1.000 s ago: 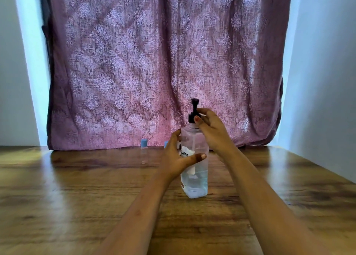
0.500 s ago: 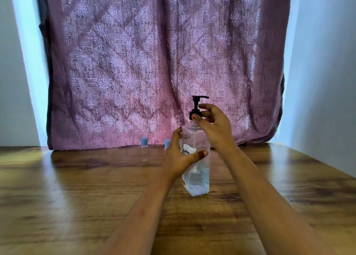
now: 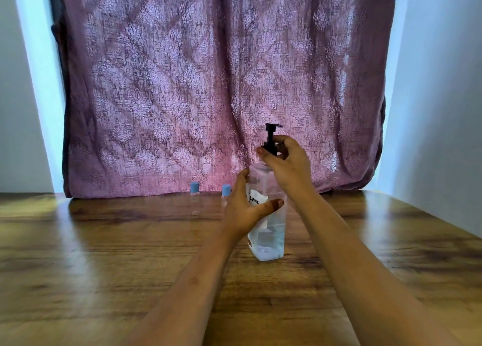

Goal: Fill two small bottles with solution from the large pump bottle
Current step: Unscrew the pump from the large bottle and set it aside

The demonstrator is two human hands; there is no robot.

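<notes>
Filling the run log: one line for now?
left hand grips pump bottle | right hand pinches pump collar | small bottles capped, behind

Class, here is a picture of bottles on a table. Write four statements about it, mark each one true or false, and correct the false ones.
1. The left hand grips the body of the large pump bottle. True.
2. The right hand holds a small bottle. False: it grips the black pump at the large bottle's neck.
3. The left small bottle and the right small bottle both wear blue caps. True.
4. The large pump bottle is full to the top. False: liquid fills only its lower part.
</notes>
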